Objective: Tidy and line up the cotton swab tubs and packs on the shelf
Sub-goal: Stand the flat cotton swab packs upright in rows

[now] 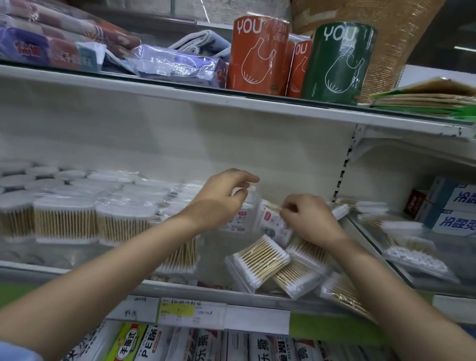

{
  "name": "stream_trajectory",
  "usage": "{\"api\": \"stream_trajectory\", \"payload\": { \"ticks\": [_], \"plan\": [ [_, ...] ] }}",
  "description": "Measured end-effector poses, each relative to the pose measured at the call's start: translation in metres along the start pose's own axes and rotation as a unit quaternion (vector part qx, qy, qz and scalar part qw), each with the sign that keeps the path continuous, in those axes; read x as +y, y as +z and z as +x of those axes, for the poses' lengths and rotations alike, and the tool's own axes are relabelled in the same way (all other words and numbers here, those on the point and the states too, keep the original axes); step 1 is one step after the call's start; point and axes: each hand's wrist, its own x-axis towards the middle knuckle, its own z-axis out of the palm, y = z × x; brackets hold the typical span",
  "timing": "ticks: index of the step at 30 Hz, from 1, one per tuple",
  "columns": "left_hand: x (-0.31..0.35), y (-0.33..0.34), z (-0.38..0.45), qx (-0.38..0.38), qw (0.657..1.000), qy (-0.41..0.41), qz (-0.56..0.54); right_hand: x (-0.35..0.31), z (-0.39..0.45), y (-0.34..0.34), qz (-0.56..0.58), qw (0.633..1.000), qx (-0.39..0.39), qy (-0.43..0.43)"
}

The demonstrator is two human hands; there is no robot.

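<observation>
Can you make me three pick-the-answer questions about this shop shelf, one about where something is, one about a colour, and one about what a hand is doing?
1. Where do the loose tilted swab packs lie?
A. top shelf
B. middle shelf, below the hands
C. floor

2. What colour is the roll right of the orange rolls?
A. green
B. blue
C. yellow

3. What is the right hand doing?
A. hanging idle
B. pinching a swab pack
C. pressing flat on the shelf

Answers: 1 B, they lean askew under both hands. 2 A, its wrapper is dark green. 3 B, its fingertips pinch the pack's top edge.
</observation>
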Motion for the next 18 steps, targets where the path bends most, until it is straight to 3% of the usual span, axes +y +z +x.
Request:
{"api": "stream_trajectory", "payload": {
  "ticks": [4, 8, 13, 18],
  "plan": [
    [0.006, 0.018, -0.006, 0.004, 0.995, -0.063, -0.079, 0.006, -0.01, -0.009, 0.184, 0.981, 0.048, 0.046],
    [0.01, 0.038, -0.012, -0.001, 0.979, -0.147, -0.142, 0.005, -0.02, -0.01, 0.428, 0.896, 0.04, 0.109],
    [0.012, 0.061, -0.022, 0.061, 0.884, -0.229, -0.403, -0.003, -0.034, 0.008, 0.587, 0.798, 0.034, 0.134],
    [0.008, 0.075, -0.033, 0.115, 0.836, -0.233, -0.483, -0.003, -0.044, 0.022, 0.686, 0.713, 0.031, 0.142]
  ]
}}
